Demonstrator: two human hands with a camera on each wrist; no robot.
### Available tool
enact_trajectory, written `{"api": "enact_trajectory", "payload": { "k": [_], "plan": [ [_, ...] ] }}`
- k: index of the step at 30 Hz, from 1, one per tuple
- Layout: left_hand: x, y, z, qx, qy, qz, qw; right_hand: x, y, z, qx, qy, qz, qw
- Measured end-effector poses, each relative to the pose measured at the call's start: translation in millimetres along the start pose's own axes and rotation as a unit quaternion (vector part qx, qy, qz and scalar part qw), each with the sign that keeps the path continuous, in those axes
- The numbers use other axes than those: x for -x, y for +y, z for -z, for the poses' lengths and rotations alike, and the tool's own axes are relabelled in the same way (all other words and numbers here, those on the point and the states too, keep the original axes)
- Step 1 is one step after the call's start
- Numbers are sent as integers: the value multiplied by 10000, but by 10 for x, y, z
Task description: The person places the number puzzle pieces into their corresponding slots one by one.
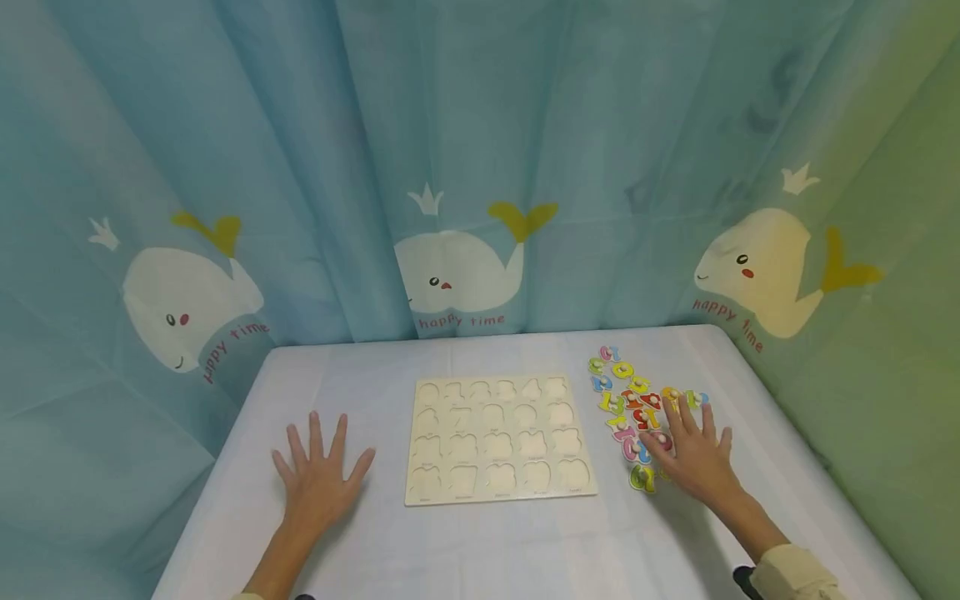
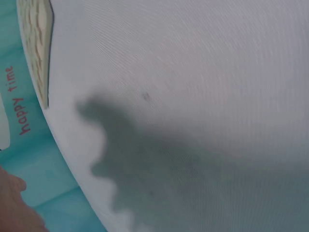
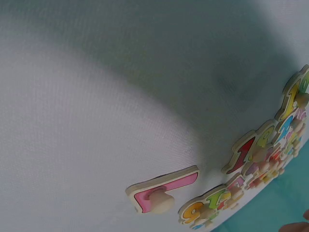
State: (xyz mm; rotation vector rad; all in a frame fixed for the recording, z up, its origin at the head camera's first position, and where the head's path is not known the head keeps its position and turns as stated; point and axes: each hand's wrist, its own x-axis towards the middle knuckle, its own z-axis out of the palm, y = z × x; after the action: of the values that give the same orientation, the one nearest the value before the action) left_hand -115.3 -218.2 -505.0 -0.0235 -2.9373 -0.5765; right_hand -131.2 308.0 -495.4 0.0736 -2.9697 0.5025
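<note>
Left grip (image 1: 318, 479): bare hand, fingers spread apart, over the worktop (image 1: 480, 546). Puzzle board (image 1: 481, 457) with shallow recesses lies to its right, between both grips. Right grip (image 1: 697, 457) also splayed; knobbed number pieces (image 1: 632, 400) cluster beyond and left of it. Whether its fingertips touch any, I can't quite tell.

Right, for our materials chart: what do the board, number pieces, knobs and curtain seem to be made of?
Board: probably wood, matte; pale cream, with shallow cut recesses.
Number pieces: likely wood, with smooth painted or printed faces; pale edges look uncoloured.
Knobs: probably plain wood, smooth; rounded and pale tan.
Curtain: thin fabric or plastic, hard to tell; slight sheen, hanging in soft folds.
</note>
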Motion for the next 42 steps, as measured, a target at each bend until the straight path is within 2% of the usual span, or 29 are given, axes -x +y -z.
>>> {"api": "enact_trajectory", "payload": {
  "k": [4, 8, 11, 15, 20, 23, 27, 33, 37, 42],
  "plan": [
    [24, 40, -57, 420, -45, -469, 9980, 27, 15, 49, -89, 166, 20, 9998],
    [76, 76, -162, 861, -96, -1262, 9882, 29, 53, 106, -291, 345, 20, 9990],
    [111, 94, -241, 1069, -255, -1536, 9820, 35, 89, 130, -558, 214, -81, 9982],
    [126, 146, -313, 1306, -583, -1487, 9785, 20, 156, 141, -830, 79, -160, 9964],
    [134, 212, -359, 1388, -1065, -1125, 9781, -23, 265, 155, -1003, 126, -326, 9943],
    [127, 248, -377, 1450, -1184, -1046, 9767, -55, 328, 181, -1067, 175, -470, 9930],
    [98, 281, -416, 1466, -1215, -1141, 9750, -111, 403, 215, -1116, 224, -653, 9914],
    [129, 268, -433, 1358, -1073, -1273, 9766, -211, 445, 243, -1298, -46, -922, 9872],
    [147, 251, -416, 1343, -938, -1242, 9786, -251, 459, 262, -1357, -103, -830, 9872],
    [142, 238, -445, 1351, -1037, -1181, 9783, -250, 526, 244, -1411, -157, -739, 9871]
  ]
}}
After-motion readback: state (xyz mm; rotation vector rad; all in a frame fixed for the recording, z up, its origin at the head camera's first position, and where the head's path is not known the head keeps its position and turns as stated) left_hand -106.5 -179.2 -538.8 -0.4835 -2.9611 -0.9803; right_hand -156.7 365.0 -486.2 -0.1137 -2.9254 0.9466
